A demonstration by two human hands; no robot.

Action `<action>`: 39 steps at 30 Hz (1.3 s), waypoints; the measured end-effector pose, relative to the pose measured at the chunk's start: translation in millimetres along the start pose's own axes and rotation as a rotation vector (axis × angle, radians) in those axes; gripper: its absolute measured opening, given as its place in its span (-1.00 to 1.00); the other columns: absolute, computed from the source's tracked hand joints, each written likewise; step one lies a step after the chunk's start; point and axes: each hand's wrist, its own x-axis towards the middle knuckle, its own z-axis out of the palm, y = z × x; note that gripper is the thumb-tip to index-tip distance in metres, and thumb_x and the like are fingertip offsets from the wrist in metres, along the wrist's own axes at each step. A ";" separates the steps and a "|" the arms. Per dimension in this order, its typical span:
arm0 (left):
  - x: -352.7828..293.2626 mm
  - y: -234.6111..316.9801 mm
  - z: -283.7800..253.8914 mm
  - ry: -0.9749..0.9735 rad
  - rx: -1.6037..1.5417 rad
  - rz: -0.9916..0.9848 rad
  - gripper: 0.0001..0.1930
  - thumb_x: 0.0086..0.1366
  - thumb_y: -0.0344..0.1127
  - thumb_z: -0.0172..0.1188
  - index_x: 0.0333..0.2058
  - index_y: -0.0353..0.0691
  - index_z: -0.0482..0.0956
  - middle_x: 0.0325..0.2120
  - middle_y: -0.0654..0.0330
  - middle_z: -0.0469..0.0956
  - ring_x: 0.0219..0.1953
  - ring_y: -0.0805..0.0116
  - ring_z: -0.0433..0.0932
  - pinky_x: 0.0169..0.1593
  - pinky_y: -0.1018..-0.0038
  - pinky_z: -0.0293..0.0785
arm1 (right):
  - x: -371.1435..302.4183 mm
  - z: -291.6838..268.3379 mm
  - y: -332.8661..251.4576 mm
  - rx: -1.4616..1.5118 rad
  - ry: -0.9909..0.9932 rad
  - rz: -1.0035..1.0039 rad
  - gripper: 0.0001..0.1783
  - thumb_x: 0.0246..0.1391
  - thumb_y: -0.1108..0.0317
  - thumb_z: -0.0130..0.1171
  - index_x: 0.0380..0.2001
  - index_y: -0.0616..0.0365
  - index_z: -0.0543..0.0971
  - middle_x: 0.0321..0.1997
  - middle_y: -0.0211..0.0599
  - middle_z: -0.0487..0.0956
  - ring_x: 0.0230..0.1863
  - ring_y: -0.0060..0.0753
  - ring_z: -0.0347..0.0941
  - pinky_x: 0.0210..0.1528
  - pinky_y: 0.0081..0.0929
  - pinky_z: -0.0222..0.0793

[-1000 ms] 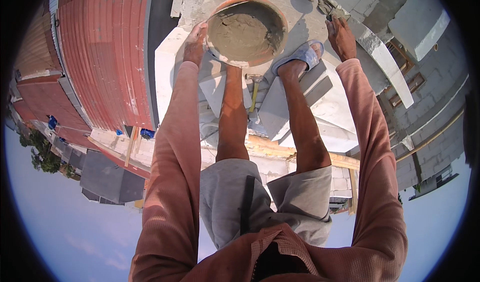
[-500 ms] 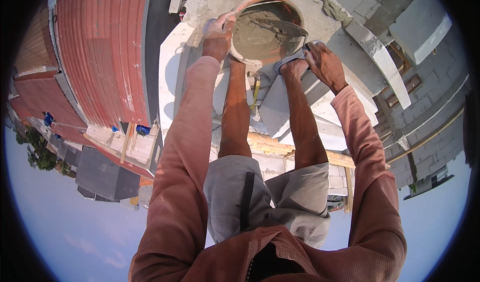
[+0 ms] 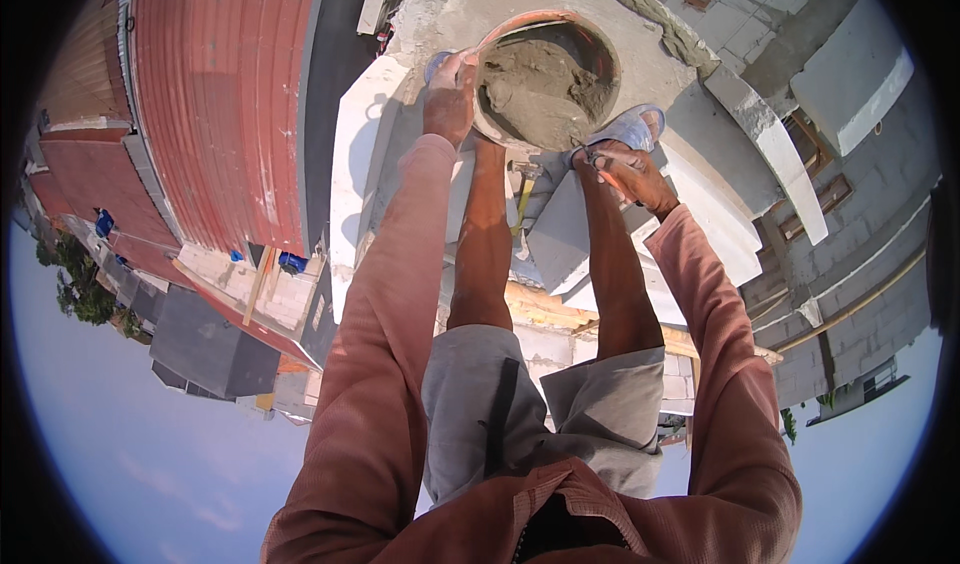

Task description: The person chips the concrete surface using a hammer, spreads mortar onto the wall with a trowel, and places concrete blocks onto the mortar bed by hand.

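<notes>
Two hands clamped on round orange-rimmed basin [image 3: 545, 79], left hand [image 3: 448, 99], right hand [image 3: 630, 176], heaped wet grey mortar [image 3: 535, 89] inside

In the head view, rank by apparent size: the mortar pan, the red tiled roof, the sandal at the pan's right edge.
1. red tiled roof, though far below, so only apparent.
2. mortar pan.
3. sandal.

An orange-rimmed basin [image 3: 545, 24] is filled with grey mortar [image 3: 540, 89]. Salmon-pink sleeves [image 3: 400, 294], grey shorts [image 3: 520, 414] and what may be pale blue sandals [image 3: 630, 126] are worn.
</notes>
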 end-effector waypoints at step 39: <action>13.5 -66.8 -7.6 -0.060 -0.396 -0.145 -0.44 0.37 0.12 0.06 0.18 -0.13 0.42 0.03 0.17 0.46 0.07 0.34 0.40 0.10 0.39 0.38 | 39.5 -83.6 -88.5 -1.302 0.977 -0.402 -0.53 0.35 0.12 -0.07 0.14 0.26 0.41 0.14 0.16 0.46 0.12 0.26 0.39 0.12 -0.09 0.38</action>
